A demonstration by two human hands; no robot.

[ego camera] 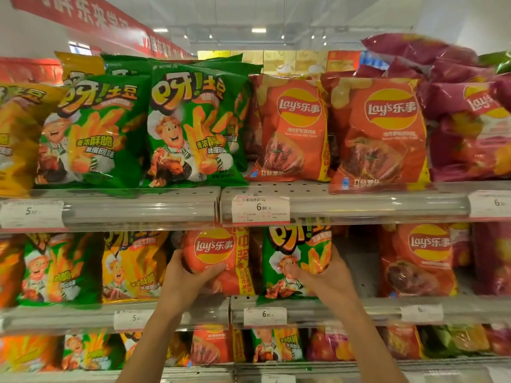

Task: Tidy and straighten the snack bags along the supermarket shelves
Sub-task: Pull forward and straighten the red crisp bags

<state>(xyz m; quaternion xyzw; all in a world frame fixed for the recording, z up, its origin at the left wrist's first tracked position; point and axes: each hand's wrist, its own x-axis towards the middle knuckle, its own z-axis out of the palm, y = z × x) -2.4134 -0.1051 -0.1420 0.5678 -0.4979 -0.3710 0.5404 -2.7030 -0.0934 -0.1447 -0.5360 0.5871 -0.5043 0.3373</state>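
On the middle shelf my left hand grips an orange Lay's chip bag from its lower left side. My right hand holds a green potato-stick bag standing just to the right of it, with the thumb on the bag's front and fingers round its right edge. Both bags stand upright side by side. Their tops are hidden behind the shelf rail above.
The top shelf carries green stick bags, orange Lay's bags and purple Lay's bags. Right of my right hand is a gap, then another orange Lay's bag. Price tags line the rails. A lower shelf holds more bags.
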